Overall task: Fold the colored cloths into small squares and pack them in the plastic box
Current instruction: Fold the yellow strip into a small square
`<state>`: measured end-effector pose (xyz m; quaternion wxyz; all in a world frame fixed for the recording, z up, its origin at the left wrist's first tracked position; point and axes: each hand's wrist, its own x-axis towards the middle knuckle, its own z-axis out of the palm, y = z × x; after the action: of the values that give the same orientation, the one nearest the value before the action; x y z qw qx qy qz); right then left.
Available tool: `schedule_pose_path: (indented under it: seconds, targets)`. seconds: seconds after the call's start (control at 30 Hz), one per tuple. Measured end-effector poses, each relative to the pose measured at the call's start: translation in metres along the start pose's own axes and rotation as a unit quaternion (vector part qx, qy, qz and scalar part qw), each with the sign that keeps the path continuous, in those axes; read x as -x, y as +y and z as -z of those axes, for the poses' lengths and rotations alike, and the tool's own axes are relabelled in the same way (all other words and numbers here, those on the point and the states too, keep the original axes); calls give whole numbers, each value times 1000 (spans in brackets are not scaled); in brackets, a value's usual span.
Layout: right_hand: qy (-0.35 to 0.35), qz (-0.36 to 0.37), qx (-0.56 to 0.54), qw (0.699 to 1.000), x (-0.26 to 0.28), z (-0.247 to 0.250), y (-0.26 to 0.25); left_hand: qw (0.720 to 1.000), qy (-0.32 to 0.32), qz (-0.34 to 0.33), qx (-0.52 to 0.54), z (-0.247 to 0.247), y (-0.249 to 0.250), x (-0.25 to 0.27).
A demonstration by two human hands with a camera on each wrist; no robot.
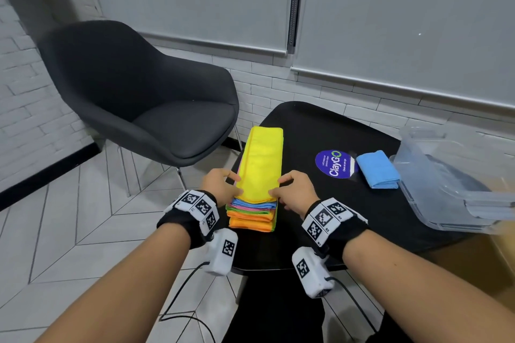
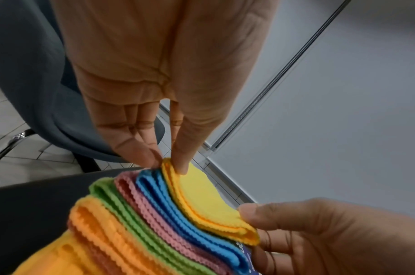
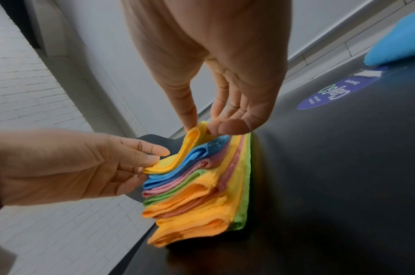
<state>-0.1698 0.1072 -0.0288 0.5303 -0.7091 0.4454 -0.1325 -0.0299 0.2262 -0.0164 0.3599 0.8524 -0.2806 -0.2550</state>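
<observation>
- Left hand (image 1: 221,184) and right hand (image 1: 295,192) are each pinching a near corner of the yellow cloth (image 1: 260,164), thumb against fingertips; the wrist views are confirming both pinches.
- Yellow cloth is lying as a long strip on top of the cloth stack (image 1: 252,214) at the table's (image 1: 306,131) near-left edge.
- Blue cloth (image 1: 377,170), already folded small, is sitting beside the plastic box (image 1: 446,175) at the right, not yet inside.
- Step in hand, as I am reading it: peeling the top strip off to fold it down.
- Doing it well: keeping only the yellow layers in each pinch, lifting both corners evenly, matching the edges before pressing the crease.
- Risk: the blue layer underneath is sitting very close and may be dragged up too.
</observation>
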Motion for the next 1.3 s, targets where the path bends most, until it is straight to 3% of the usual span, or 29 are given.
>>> schedule_pose_path:
  seconds: [0.13, 0.33, 0.5, 0.6, 0.7, 0.83, 1.03, 1.13, 1.3]
  targets:
    - [-25, -36, -65, 997, 2, 1, -8, 998, -21, 14, 66, 1, 4, -2]
    - [-36, -63, -80, 994, -1, 5, -9, 981, -49, 12, 187, 5, 16, 6]
    - [-46, -48, -236, 970, 1, 19, -17, 975, -65, 3, 212, -1, 25, 16]
    - [-32, -38, -266, 963, 1, 36, -18, 967, -110, 3, 230, -15, 33, 26]
    - [-14, -47, -216, 975, 0, 67, -5, 955, -183, -11, 234, -33, 46, 42]
    - [2, -78, -59, 995, -1, 127, 36, 948, -240, -88, 190, -57, 65, 55]
    - [29, -103, 177, 978, 11, 208, 101, 963, -153, -218, -45, -97, 73, 41]
    - [48, -76, 294, 952, 14, 218, 125, 945, -134, -252, -162, -118, 74, 35]
    - [79, -53, 339, 936, 26, 202, 137, 902, -186, -239, -309, -152, 73, 27]
